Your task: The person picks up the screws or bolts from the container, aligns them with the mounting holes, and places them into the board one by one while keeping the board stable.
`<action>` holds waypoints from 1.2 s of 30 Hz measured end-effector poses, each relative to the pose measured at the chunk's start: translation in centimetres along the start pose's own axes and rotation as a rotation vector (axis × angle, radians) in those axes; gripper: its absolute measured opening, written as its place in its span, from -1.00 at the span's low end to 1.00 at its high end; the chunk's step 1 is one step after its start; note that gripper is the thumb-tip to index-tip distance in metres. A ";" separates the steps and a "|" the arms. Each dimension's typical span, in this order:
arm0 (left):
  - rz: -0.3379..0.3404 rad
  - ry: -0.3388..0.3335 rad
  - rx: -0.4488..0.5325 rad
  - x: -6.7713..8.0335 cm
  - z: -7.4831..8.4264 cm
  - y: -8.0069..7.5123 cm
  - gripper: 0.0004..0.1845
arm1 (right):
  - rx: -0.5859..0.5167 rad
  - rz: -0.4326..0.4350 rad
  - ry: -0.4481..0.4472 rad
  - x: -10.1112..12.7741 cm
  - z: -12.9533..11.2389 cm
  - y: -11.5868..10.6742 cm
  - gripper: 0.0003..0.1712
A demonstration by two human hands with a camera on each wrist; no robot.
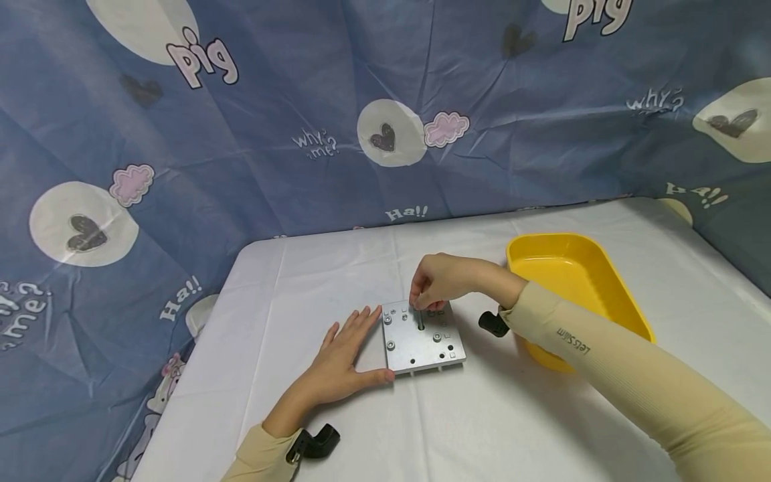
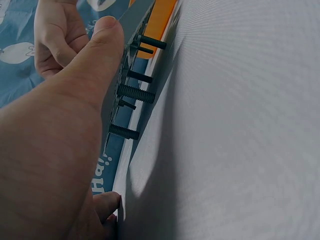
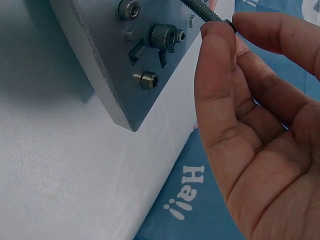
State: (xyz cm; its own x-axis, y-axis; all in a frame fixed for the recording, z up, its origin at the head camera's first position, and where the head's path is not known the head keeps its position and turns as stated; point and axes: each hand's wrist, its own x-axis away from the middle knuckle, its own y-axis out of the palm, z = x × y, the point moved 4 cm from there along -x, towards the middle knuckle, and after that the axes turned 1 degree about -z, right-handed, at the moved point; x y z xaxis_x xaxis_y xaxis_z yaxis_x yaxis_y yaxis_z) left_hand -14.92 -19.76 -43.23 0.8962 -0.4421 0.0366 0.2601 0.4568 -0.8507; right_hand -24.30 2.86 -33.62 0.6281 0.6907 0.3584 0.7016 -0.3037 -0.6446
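A square silver metal plate (image 1: 415,348) lies over the white table, with socket-head screws (image 3: 163,37) and several holes in its top. In the left wrist view, threaded screw ends (image 2: 136,93) stick out from its underside. My left hand (image 1: 340,365) rests along the plate's left side, fingers straight, fingertips at the far corner and thumb touching the near corner. Between thumb and fingertips my right hand (image 1: 442,278) pinches a threaded bolt (image 3: 201,9), upright above a hole in the plate. Whether the bolt's lower end sits inside that hole I cannot tell.
Right of the plate stands a yellow tray (image 1: 620,304), partly behind the right forearm. White cloth (image 1: 313,281) covers the table, and a blue printed curtain (image 1: 289,174) hangs behind it. Each wrist carries a black camera mount (image 1: 322,442).
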 end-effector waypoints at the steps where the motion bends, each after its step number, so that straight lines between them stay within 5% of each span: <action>1: 0.000 0.000 -0.001 0.0 0.0 0.0 0.23 | 0.001 -0.001 -0.002 0.0 0.0 0.0 -0.91; 36: -0.021 -0.020 0.007 0.1 0.3 -0.2 0.25 | 0.006 -0.022 -0.035 0.3 0.0 0.0 -0.88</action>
State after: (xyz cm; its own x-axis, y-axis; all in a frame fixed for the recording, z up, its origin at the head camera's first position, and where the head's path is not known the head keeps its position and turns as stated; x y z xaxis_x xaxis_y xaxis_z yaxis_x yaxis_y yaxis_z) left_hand -14.80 -19.68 -42.93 0.8977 -0.4358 0.0647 0.2809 0.4530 -0.8461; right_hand -24.12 3.07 -33.45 0.6004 0.7199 0.3482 0.7129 -0.2846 -0.6410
